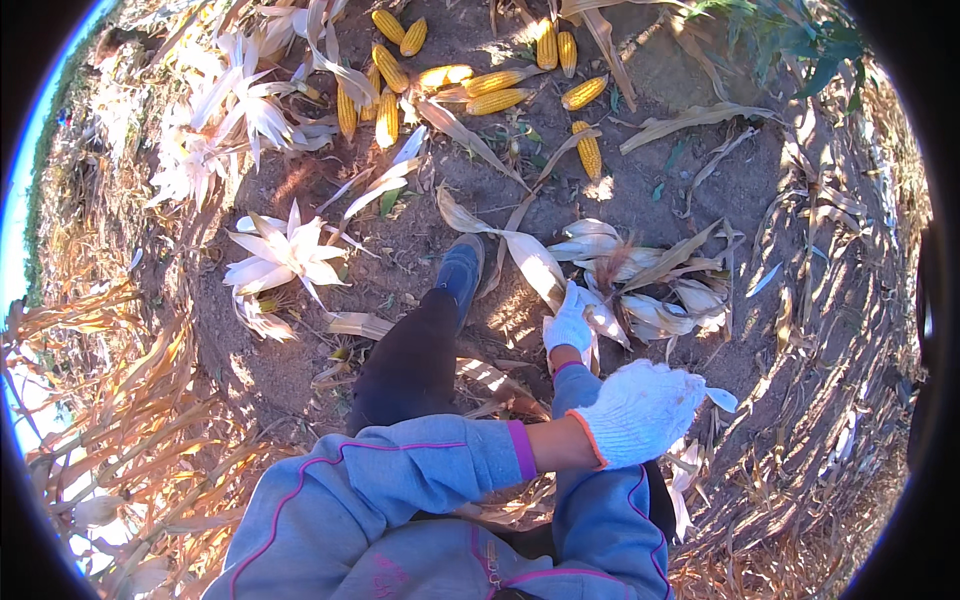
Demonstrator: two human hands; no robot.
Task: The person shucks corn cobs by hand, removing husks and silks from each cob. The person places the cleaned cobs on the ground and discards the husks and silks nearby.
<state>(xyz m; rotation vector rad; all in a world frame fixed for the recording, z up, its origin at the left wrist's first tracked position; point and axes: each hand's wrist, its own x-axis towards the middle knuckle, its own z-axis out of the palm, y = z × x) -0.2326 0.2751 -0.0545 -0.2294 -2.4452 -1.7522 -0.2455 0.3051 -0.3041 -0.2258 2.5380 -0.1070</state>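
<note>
My left hand (645, 412), in a white knit glove with an orange cuff, reaches across above my right forearm. A pale scrap, probably husk (721, 399), shows at its fingertips; the glove hides whether the fingers grip it. Farther forward, my gloved right hand (568, 324) is down among unhusked ears of corn (660, 315) with dry husks and brown silk. Against its fingers lies the end of a long pale husk (534, 259). Whether the right fingers are closed around an ear is hidden by the back of the hand.
Several bare yellow corn cobs (499, 101) lie on the soil ahead. Peeled-back husks (285, 255) spread at the left, with a larger husk heap (232, 112) beyond. My shoe (460, 270) stands between. Dry stalks (150, 442) crowd the left; green leaves (825, 52) hang at the upper right.
</note>
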